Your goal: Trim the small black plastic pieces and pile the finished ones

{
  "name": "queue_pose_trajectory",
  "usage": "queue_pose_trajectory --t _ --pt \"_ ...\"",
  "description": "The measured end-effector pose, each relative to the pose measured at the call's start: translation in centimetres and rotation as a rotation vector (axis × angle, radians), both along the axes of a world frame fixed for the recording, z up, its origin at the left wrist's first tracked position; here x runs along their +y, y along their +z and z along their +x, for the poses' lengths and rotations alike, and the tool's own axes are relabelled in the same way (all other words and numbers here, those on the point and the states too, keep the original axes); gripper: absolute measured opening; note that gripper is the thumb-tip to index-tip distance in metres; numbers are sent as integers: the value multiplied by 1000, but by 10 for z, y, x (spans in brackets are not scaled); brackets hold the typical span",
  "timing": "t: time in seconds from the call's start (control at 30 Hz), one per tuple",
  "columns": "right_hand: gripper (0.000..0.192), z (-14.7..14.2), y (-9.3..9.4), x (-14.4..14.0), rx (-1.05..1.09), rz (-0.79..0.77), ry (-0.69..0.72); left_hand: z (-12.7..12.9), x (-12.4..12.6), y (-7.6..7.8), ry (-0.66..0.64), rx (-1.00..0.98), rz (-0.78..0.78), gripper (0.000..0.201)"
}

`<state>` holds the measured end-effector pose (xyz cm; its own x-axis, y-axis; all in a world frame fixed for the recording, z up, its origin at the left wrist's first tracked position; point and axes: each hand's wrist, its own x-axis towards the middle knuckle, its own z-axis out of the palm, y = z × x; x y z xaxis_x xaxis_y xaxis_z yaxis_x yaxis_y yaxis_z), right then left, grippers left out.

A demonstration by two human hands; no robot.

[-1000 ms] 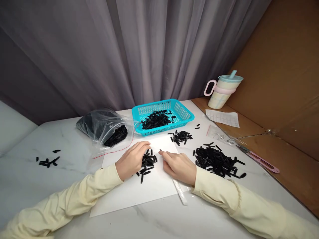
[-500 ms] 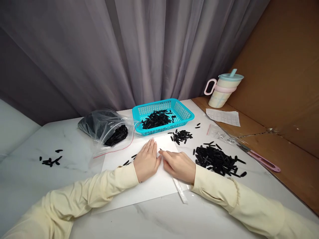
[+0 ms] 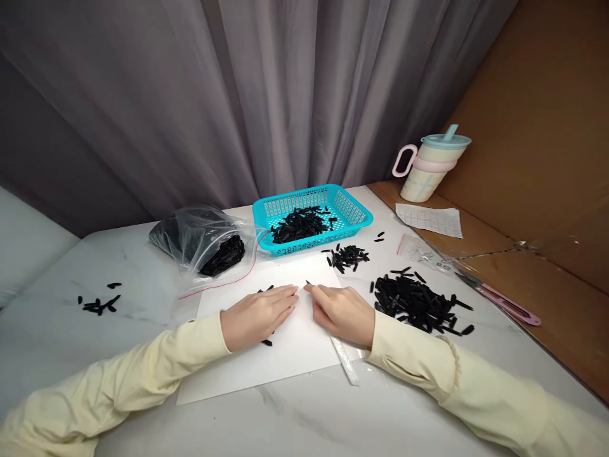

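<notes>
My left hand (image 3: 261, 316) lies over the white sheet (image 3: 228, 374) with its fingers stretched out together, pointing right. Several thin black pieces (image 3: 267, 343) show around and under it, partly covered. My right hand (image 3: 343, 312) rests on the sheet's right part, thumb and forefinger pinched on a small dark pointed piece (image 3: 307, 283), of which only the tip shows. Its other fingers are curled in. A narrow whitish strip (image 3: 346, 363) sticks out below the right hand; its upper end is hidden.
A turquoise basket (image 3: 359, 223) with black pieces stands behind the sheet, beside a clear zip bag (image 3: 190, 244) of more. Black piles (image 3: 413, 301) lie right, a few pieces (image 3: 99, 306) left. Scissors (image 3: 511, 306), a small bag (image 3: 423, 254), paper (image 3: 431, 219) and a cup (image 3: 428, 168) line the right.
My left hand has moved left and turned from pointing away to pointing right, now over the black pieces on the sheet. My right hand has stayed nearly still.
</notes>
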<state>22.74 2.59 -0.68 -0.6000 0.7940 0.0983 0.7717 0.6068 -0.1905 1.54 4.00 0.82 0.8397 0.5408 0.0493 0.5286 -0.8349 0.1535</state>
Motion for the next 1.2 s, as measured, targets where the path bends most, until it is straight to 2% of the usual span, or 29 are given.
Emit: queue_pose_trajectory --t 0.1,0.2,0.27,0.37,0.53,0.77,0.87,1.03,1.2 --pt "32 0 0 0 1 -3 -1 -10 -3 8 0 -58 -108 46" --pt "31 0 0 0 3 -1 -2 -18 -13 2 -73 -30 -48 85" --pt "31 0 0 0 6 2 -3 -18 -18 -6 -91 -7 33 97" --pt "31 0 -1 0 8 8 -6 -9 -20 -13 -69 38 150 83" --pt "29 1 -1 0 4 19 -4 11 -9 -16 -28 82 274 55" --pt "31 1 -2 0 11 28 -7 18 -1 -20 84 73 372 38" --pt "32 1 -2 -1 15 28 -9 20 3 -19 19 88 399 32" --pt "32 1 -5 0 15 25 -6 23 11 -23 -58 -24 390 33" --pt "33 1 -6 1 11 25 -5 22 11 -28 -52 -113 225 35"
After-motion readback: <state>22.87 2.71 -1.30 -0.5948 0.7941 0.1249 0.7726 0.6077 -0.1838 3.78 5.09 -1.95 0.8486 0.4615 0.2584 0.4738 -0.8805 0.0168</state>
